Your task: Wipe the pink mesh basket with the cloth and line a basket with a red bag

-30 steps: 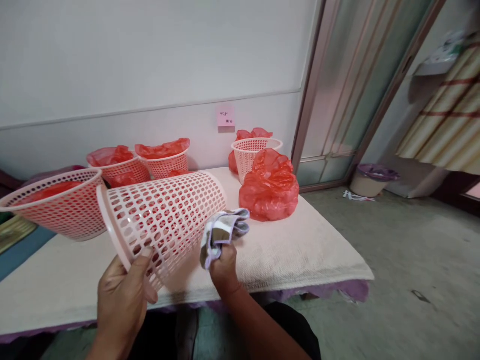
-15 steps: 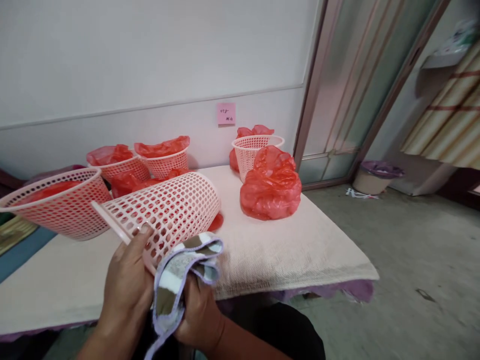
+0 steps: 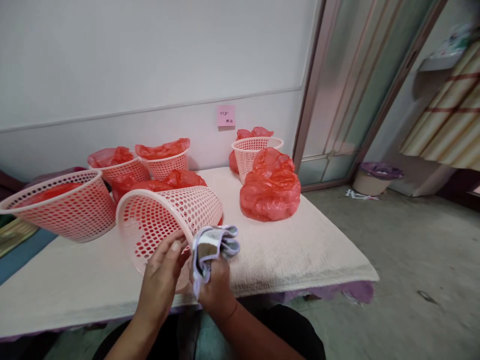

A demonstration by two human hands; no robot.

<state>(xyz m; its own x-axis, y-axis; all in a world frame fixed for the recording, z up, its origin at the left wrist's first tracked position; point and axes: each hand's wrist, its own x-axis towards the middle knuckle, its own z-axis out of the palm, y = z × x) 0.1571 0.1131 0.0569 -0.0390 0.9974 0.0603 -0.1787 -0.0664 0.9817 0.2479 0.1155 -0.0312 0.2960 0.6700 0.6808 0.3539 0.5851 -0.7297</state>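
Observation:
A pink perforated plastic basket (image 3: pixel 198 205) lies tilted on its side above the cloth-covered table, its mouth turned toward me and to the left. My left hand (image 3: pixel 161 275) grips the rim at its lower right, fingers inside the mouth and thumb on top. Bunched in my right hand (image 3: pixel 217 285) is a checked cloth (image 3: pixel 210 245) with purple edging, pressed against the outside of the basket near the rim. The cloth covers part of my right fingers. Behind the basket lies a red plastic bag (image 3: pixel 183 179), partly hidden.
Another pink basket (image 3: pixel 86 220) stands at left; two red-lined baskets (image 3: pixel 168 165) stand by the wall. A full red bag (image 3: pixel 270 195) sits right of centre before a basket (image 3: pixel 243 155). A pink note (image 3: pixel 226 116) is on the wall. A bin (image 3: pixel 371 182) stands on the floor.
The basket has turned so its mouth now faces me more. My left hand has shifted right along the rim, and my right hand with the cloth has moved slightly right.

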